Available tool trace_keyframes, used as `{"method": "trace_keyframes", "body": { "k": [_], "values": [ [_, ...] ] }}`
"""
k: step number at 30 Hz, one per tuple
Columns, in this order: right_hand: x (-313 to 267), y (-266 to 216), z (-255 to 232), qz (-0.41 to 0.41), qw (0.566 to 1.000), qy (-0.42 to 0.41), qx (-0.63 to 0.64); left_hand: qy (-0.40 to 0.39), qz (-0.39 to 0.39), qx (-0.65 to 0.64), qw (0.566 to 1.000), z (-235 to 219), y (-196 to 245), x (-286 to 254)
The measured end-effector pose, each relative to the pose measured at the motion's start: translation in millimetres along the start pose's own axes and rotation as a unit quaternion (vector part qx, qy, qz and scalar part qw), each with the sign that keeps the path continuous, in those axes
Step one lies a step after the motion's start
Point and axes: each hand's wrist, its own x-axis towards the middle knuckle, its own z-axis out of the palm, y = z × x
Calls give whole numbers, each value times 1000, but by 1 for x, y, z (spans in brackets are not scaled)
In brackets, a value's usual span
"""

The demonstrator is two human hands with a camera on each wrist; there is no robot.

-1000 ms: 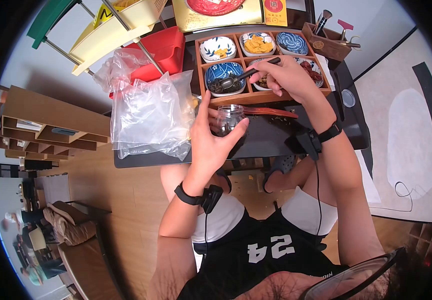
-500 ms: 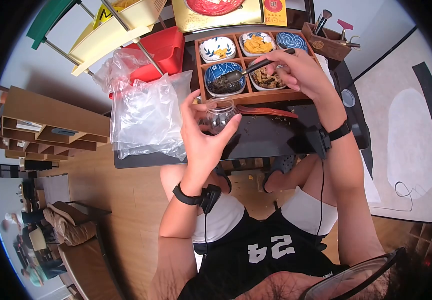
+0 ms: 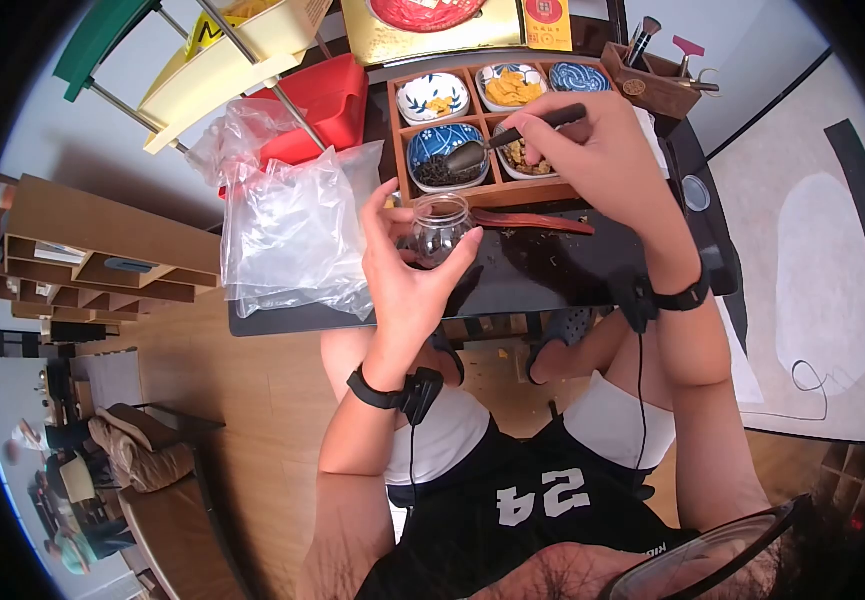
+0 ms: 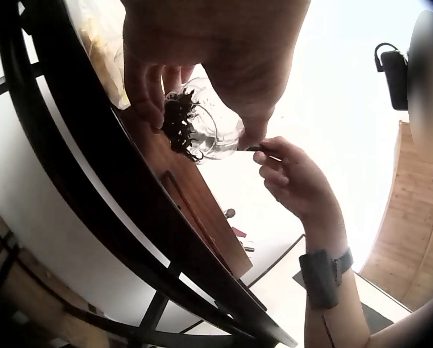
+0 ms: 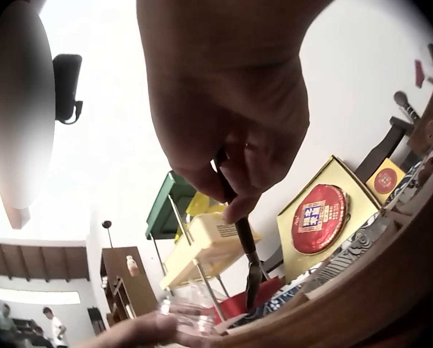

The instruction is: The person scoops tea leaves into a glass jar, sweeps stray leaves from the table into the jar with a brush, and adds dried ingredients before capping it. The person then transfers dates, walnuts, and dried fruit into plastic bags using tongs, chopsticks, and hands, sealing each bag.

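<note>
My left hand holds a small clear glass jar, fingers and thumb around its sides, mouth up, over the near table edge. Dark twisted leaves show in the jar in the left wrist view. A dark-handled scoop is gripped by my right hand. Its head is down in a blue patterned bowl of dark loose leaves, front left in the wooden compartment tray. In the right wrist view the scoop points down from the curled fingers.
Other bowls in the tray hold yellow pieces and brown bits. A reddish wooden tool lies before the tray. Clear plastic bags and a red bin are at left; a wooden tool holder stands back right.
The jar in my left hand shifted left, away from the bowl, then held still. My right hand moved right, then turned over, with the scoop still in the dark leaves.
</note>
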Motion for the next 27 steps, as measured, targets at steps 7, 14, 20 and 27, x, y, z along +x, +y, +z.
{"method": "trace_keyframes", "body": {
  "k": [7,14,20,27],
  "values": [
    [9,40,22,-114,980,46,-159,-20,-12,-11,1000,5,-9,0],
    [16,46,14,7,999,-25,-20,-65,-9,34,997,3,-7,-1],
    [17,52,15,129,982,-108,83,-67,-14,30,997,2,-7,-1],
    [23,72,17,136,973,-91,164,-72,-13,29,997,1,-6,-1]
  ]
}}
